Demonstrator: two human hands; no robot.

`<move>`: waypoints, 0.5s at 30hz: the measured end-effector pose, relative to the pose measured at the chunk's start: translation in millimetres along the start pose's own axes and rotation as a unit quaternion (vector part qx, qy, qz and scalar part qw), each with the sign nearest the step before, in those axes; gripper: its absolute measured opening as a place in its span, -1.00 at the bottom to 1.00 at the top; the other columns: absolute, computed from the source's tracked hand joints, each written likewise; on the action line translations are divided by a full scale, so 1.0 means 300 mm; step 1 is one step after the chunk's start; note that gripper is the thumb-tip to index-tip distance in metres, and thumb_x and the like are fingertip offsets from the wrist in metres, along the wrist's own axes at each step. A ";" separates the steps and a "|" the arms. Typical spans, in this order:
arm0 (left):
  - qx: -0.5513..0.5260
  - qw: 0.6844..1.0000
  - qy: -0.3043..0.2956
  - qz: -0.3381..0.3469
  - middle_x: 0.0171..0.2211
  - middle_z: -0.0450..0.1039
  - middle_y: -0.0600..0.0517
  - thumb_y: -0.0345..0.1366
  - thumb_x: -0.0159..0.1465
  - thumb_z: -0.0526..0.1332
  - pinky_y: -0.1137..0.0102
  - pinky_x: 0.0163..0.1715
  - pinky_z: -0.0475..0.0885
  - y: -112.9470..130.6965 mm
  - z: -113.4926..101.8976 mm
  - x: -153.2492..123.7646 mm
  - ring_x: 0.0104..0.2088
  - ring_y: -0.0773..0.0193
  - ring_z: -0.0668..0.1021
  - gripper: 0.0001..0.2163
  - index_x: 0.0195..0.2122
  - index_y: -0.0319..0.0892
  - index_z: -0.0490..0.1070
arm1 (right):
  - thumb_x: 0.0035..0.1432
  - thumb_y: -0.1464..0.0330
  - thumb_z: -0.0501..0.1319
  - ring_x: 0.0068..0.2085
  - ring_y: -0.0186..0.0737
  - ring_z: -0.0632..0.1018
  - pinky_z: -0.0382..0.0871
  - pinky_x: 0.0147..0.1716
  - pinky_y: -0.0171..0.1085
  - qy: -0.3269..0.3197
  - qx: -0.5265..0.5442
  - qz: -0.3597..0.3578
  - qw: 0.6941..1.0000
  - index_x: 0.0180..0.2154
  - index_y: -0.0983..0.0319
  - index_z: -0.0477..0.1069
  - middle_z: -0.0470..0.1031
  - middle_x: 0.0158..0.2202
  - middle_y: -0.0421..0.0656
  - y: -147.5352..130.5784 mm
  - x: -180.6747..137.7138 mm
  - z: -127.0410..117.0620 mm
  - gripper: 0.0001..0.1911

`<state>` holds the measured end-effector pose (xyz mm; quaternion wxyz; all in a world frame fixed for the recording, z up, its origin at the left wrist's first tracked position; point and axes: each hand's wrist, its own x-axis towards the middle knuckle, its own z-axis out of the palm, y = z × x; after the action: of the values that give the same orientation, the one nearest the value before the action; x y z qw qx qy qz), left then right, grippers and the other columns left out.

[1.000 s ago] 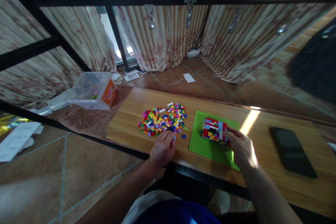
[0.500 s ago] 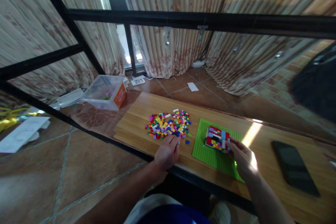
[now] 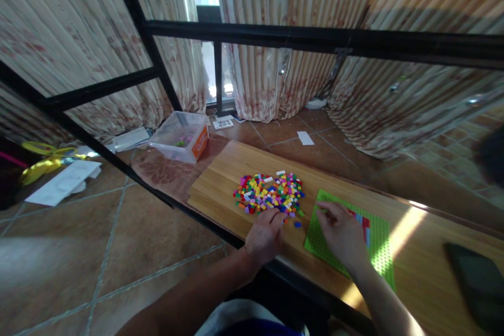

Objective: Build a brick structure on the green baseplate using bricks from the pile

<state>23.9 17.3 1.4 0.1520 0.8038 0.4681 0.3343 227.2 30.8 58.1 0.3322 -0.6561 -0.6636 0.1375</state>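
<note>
My left hand (image 3: 265, 236) is at the near edge of a heap of small multicoloured toy bricks (image 3: 271, 191), fingers pinched; a tiny brick seems to be at its fingertips, its colour hard to make out. My right hand (image 3: 344, 236) hovers over the green studded baseplate (image 3: 380, 260), fingers loosely curled with thumb and forefinger apart, and nothing shows between them. Behind it, a built brick block (image 3: 367, 228) in red, light blue and other colours sits on the baseplate, mostly hidden by the hand. A single blue brick (image 3: 297, 224) lies between heap and baseplate.
A black phone-like slab (image 3: 474, 278) rests on the wooden table (image 3: 220, 168) at the right. A clear plastic box (image 3: 179, 139) with an orange label stands beyond the table's left end. A black metal bar (image 3: 252, 33) crosses the view ahead of curtains.
My right hand has let go of the brick block and moved left across it. The left hand stays by the heap. The view has turned slightly, shifting everything rightward.
</note>
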 end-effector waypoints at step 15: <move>-0.004 1.000 -0.006 0.018 -0.10 0.43 -0.13 -0.45 0.29 0.07 0.20 -0.08 0.50 -0.005 0.005 0.001 -0.11 0.11 0.49 -0.76 -0.04 -0.22 0.37 | 0.27 0.25 0.07 -0.16 -0.18 0.54 0.37 -0.12 -0.24 -0.100 -0.118 -0.059 0.986 -0.07 0.18 0.54 0.52 -0.08 -0.06 -0.114 0.225 0.229 -0.67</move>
<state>24.0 18.5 -0.4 0.1518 0.8135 0.4510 0.3343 163.2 109.6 45.8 0.1918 -0.6333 -0.7425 0.1038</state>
